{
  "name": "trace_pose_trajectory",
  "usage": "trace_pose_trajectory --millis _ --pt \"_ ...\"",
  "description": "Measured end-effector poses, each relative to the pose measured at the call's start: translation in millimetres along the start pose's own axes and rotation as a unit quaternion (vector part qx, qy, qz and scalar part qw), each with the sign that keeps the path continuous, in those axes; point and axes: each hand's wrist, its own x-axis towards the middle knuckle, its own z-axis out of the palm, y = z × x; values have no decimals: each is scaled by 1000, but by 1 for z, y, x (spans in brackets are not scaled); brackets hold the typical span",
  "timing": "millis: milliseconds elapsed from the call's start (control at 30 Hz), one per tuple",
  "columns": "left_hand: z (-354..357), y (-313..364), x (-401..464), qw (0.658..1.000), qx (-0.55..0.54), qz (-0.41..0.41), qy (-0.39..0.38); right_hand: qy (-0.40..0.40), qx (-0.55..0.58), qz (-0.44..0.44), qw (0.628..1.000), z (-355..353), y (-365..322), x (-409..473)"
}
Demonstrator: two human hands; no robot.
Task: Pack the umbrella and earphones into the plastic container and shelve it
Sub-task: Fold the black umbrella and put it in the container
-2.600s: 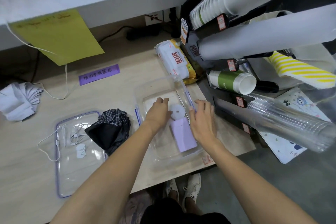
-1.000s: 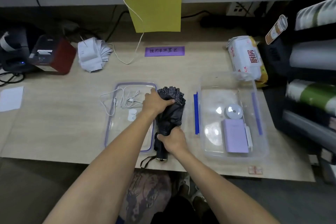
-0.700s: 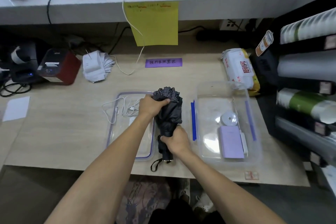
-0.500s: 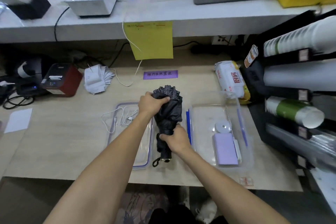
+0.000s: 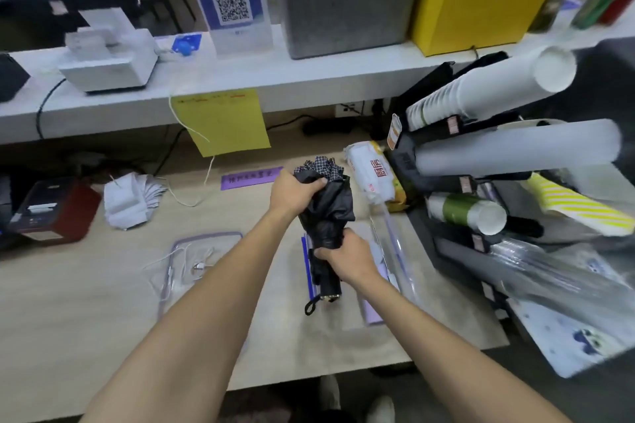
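Note:
A folded black umbrella (image 5: pixel 328 213) with checked trim is held off the table in both hands. My left hand (image 5: pixel 292 194) grips its upper fabric end; my right hand (image 5: pixel 345 256) grips near the handle, whose strap hangs down. Under and right of it lies the clear plastic container (image 5: pixel 395 244), partly hidden by my right arm, with a purple box (image 5: pixel 369 311) inside. White wired earphones (image 5: pixel 196 259) lie on the clear purple-rimmed lid (image 5: pixel 206 237) to the left.
A rack of stacked paper and plastic cups (image 5: pixel 498 154) juts in from the right. A tissue pack (image 5: pixel 372 173) sits behind the container. A red receipt printer (image 5: pixel 51 209) and crumpled papers (image 5: pixel 132 197) are at left. A shelf (image 5: pixel 240 79) runs above.
Both hands took hold of the umbrella beside the lid and lifted it, carrying it right toward the container. The view has tilted upward.

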Motion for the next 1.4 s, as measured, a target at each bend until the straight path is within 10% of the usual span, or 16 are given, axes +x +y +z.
trace_pose_trajectory --millis 300,933,1400 --pt "52 -30 -11 989 99 12 -107 -26 8 60 998 -1 62 -4" --pt "64 -64 -1 954 282 69 -77 -80 -38 107 990 26 82 21" --pt "73 -81 7 871 445 192 -82 -102 -96 148 979 39 93 34"
